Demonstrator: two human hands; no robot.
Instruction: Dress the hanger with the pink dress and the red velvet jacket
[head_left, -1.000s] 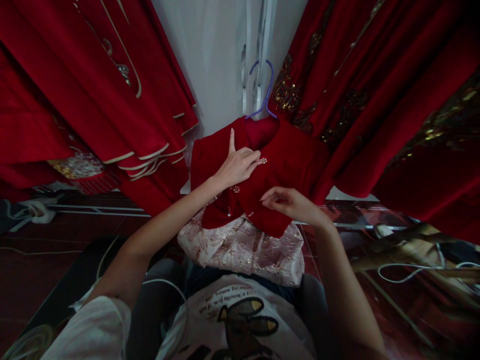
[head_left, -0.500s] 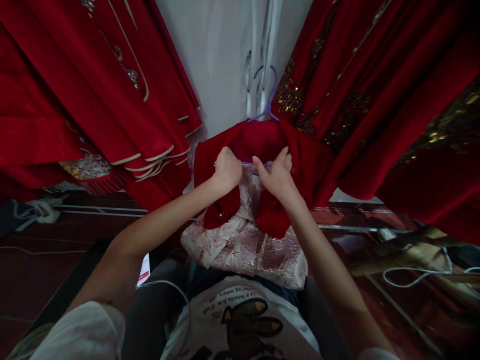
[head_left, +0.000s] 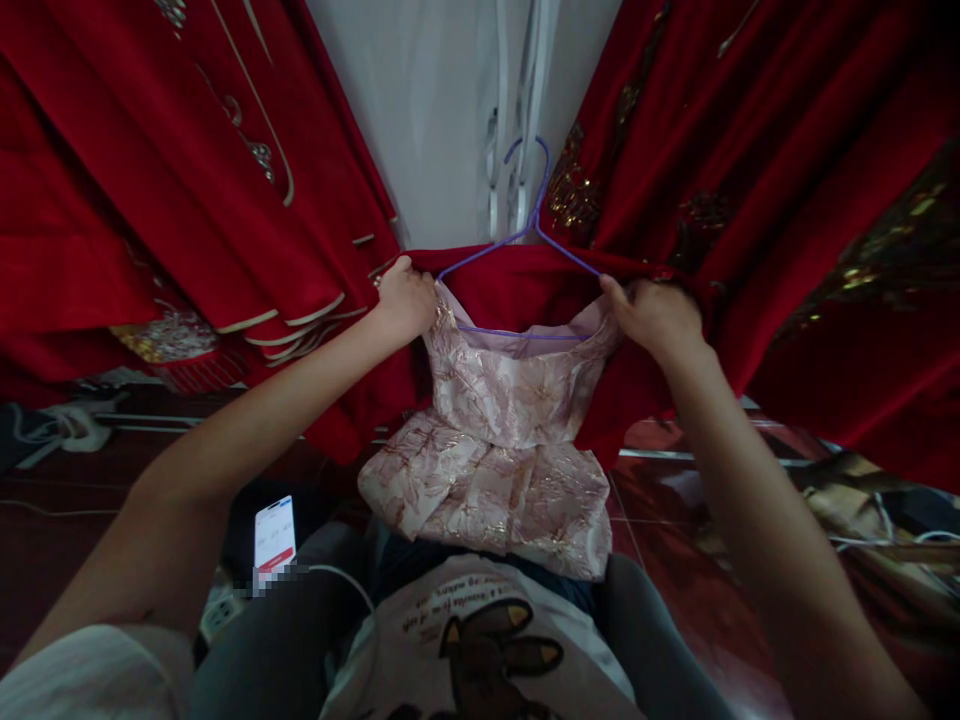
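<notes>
A small red velvet jacket (head_left: 525,290) hangs on a purple wire hanger (head_left: 525,215) over a pink brocade dress (head_left: 510,430). My left hand (head_left: 405,298) is closed on the jacket's left front edge and holds it out to the left. My right hand (head_left: 656,315) is closed on the right front edge and holds it out to the right. The jacket is spread wide, so the dress's bodice and skirt show between my hands. The dress hem rests near my lap.
Long red embroidered gowns hang at the left (head_left: 187,180) and at the right (head_left: 787,200), close to both arms. A white wall (head_left: 435,120) lies behind the hanger. A lit phone (head_left: 274,535) lies by my left knee. Cables (head_left: 885,535) trail over the dark red floor.
The jacket was closed with my hands on its front. Both hands took the front edges and pulled them apart sideways, uncovering the pink dress.
</notes>
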